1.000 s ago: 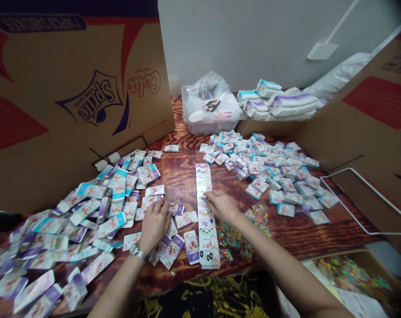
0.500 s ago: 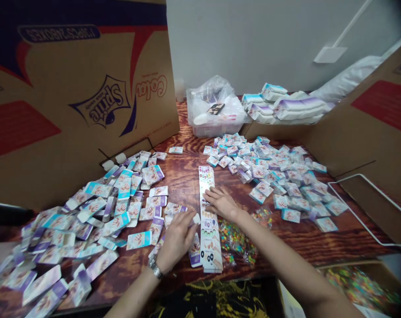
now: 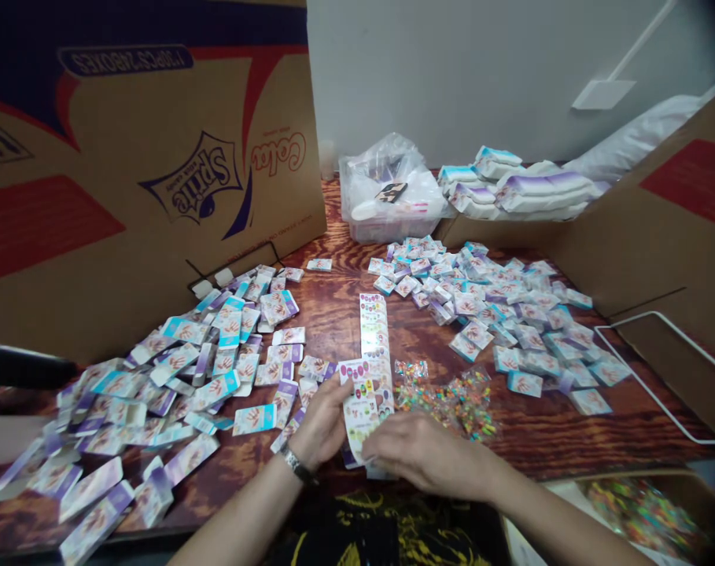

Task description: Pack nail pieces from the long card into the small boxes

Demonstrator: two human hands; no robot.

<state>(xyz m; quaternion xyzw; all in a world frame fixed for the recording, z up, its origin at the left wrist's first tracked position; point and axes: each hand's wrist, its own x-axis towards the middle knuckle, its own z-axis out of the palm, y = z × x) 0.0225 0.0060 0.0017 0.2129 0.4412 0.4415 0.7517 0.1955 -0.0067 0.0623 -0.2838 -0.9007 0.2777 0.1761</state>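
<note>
Held upright and tilted over the table's near edge is a printed sticker sheet (image 3: pixel 357 393). My left hand (image 3: pixel 322 420) grips its left edge between thumb and fingers. The fingers of my right hand (image 3: pixel 419 450) are closed on its lower right part. Behind it lies a long stack of similar printed strips (image 3: pixel 374 322). To the right of the strips are small clear bags of colourful candy (image 3: pixel 470 401). A heap of small white, blue and purple boxes (image 3: pixel 254 420), some with open flaps, spreads to the left of my left hand.
A pile of similar boxes (image 3: pixel 525 384) lies at the right. Large cartons (image 3: pixel 263 181) stand at both sides. A bagged plastic tub (image 3: pixel 386 229) and wrapped packs (image 3: pixel 543 192) are at the back. A box of colourful candy (image 3: pixel 640 511) is at lower right.
A sheet has come up off the strip stack into my hands. My right hand has moved down towards me, and my left hand has closed on the sheet's edge.
</note>
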